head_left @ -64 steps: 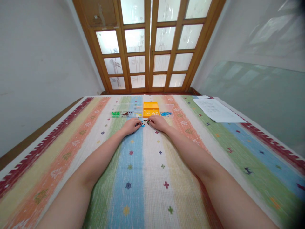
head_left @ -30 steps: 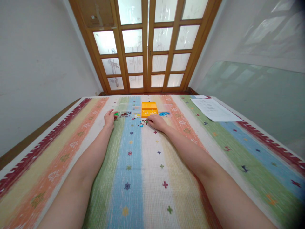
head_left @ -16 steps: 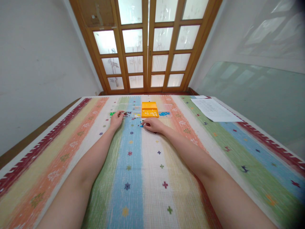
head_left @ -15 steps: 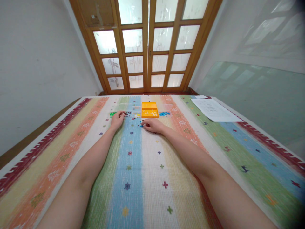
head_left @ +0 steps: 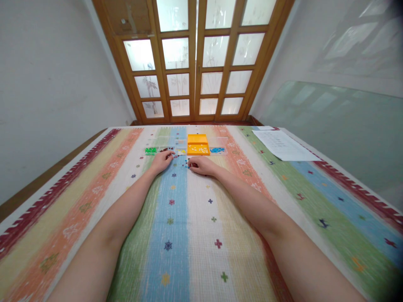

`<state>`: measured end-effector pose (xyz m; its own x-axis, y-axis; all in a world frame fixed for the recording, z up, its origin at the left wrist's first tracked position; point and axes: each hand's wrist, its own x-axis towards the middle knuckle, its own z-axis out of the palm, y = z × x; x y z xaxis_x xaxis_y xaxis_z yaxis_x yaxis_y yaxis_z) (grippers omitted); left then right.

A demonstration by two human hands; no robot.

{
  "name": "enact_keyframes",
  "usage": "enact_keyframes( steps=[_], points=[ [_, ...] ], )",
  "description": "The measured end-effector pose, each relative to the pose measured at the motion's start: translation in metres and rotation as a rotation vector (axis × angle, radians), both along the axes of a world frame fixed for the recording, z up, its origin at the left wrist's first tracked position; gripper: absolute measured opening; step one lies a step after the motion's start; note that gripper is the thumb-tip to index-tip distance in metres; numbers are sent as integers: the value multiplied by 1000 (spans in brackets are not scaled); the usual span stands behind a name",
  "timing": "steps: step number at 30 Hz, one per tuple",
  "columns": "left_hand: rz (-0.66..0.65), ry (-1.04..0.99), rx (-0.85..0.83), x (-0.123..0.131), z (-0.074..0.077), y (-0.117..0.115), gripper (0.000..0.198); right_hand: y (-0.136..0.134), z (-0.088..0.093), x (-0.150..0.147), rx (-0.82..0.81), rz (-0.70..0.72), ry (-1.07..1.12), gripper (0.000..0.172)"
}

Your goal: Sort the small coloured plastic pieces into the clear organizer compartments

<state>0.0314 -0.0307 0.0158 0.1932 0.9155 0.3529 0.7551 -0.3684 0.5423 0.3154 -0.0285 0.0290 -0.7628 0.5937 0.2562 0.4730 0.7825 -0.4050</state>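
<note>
My left hand (head_left: 163, 162) is just in front of the compartment of dark brown pieces (head_left: 166, 149). Its thumb and fingers are pinched, and anything between them is too small to make out. Resting on the cloth, my right hand (head_left: 201, 165) has its fingers curled together beside a few tiny blue and dark pieces (head_left: 186, 165). What it grips cannot be told. Behind the hands sit clear boxes with green pieces (head_left: 150, 150), yellow pieces (head_left: 181, 151) and blue pieces (head_left: 217, 150). Among them an orange box (head_left: 197, 138) stands with its lid up, white pieces lying in it.
A striped, patterned tablecloth (head_left: 170, 260) covers the table. Printed paper (head_left: 285, 144) lies at the far right. Beyond the table's far edge are wooden doors with glass panes (head_left: 197, 84), with walls on both sides.
My left hand has come away from the dark brown pieces, moving right and slightly toward me, nearer my right hand. My right hand has hardly moved.
</note>
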Motion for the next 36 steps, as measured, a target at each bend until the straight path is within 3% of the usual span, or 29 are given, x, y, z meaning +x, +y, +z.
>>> enact_keyframes(
  steps=[5,17,20,25,30,36],
  points=[
    [-16,-24,-9,0,-3,2,30,-1,3,0,9,44,-21,25],
    [-45,-1,-21,5,2,-2,28,0,1,-1,-2,38,3,17],
    [-71,36,-14,8,2,-3,29,7,2,6,15,-92,98,18],
    [-147,136,12,15,3,-5,28,32,2,40,141,-478,365,19],
    [-228,196,12,21,9,-10,27,54,-8,76,192,-825,438,20],
    [-290,199,-12,25,12,-14,26,64,-18,91,146,-953,405,20]
  ],
)
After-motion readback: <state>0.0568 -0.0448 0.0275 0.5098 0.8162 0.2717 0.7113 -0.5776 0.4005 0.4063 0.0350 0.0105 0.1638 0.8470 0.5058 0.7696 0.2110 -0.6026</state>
